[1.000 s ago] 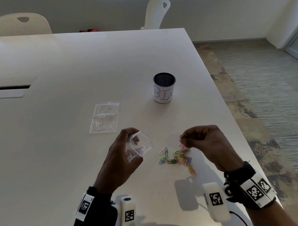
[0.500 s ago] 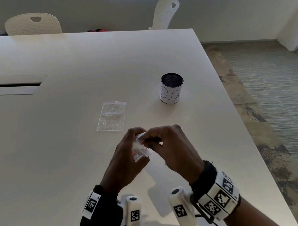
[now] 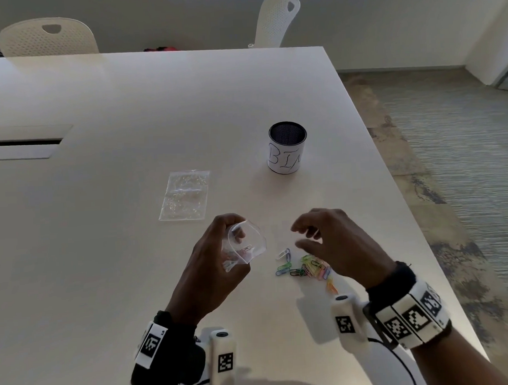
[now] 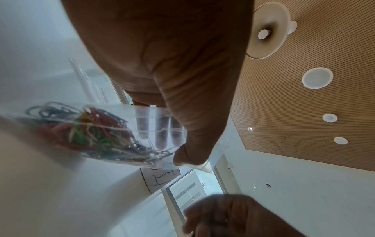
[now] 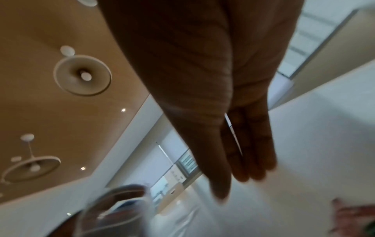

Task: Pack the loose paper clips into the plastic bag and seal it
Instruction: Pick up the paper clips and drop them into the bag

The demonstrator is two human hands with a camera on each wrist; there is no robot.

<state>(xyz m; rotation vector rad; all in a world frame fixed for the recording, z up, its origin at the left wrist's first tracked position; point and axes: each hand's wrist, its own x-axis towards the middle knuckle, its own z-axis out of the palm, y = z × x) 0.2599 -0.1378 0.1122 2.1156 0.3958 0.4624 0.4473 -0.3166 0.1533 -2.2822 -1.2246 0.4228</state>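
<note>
My left hand grips a small clear plastic bag above the table, its mouth held wide and facing right. In the left wrist view the bag holds several coloured paper clips, with my thumb on its rim and fingers behind it. A pile of loose coloured paper clips lies on the table just right of the bag. My right hand hovers over that pile with fingers spread and relaxed, holding nothing. In the right wrist view its fingers are straight and empty.
A second clear bag lies flat on the white table behind my left hand. A black-rimmed cup marked BIN stands further back right. The table's right edge is close to the clips. Two white chairs stand at the far side.
My right hand carried a clip from the pile to the bag's mouth, released it there, and has moved back right over the pile, now empty. The left hand kept holding the bag.
</note>
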